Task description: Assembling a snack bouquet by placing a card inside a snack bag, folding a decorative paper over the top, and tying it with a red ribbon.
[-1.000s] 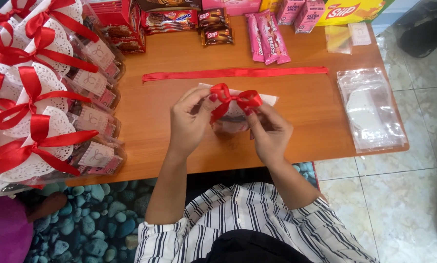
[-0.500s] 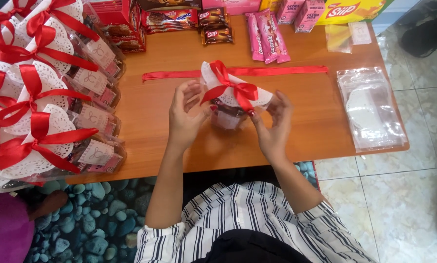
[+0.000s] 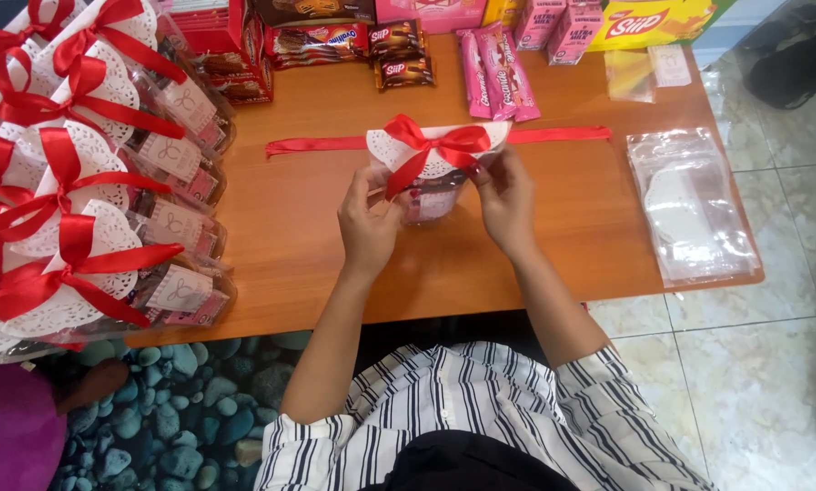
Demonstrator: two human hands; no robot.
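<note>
Both of my hands hold a clear gift pouch [image 3: 429, 198] of snacks above the middle of the wooden table [image 3: 554, 245]. The pouch is topped with a white paper doily [image 3: 440, 145] and tied with a red ribbon bow [image 3: 437, 144]. My left hand [image 3: 368, 221] grips its left side under the doily. My right hand [image 3: 504, 198] pinches the right edge by the bow's loop. A long loose red ribbon [image 3: 322, 145] lies flat on the table just behind the pouch.
Several finished pouches with red bows [image 3: 80, 200] are stacked along the left edge. Boxes and packets of snacks [image 3: 499, 59] line the far edge. A stack of clear plastic bags with doilies [image 3: 690, 205] lies at the right. Tiled floor lies to the right, a pebble-pattern mat below.
The pouch has been lifted slightly and turned, so the doily and bow now face me squarely. My hands shifted to its two sides.
</note>
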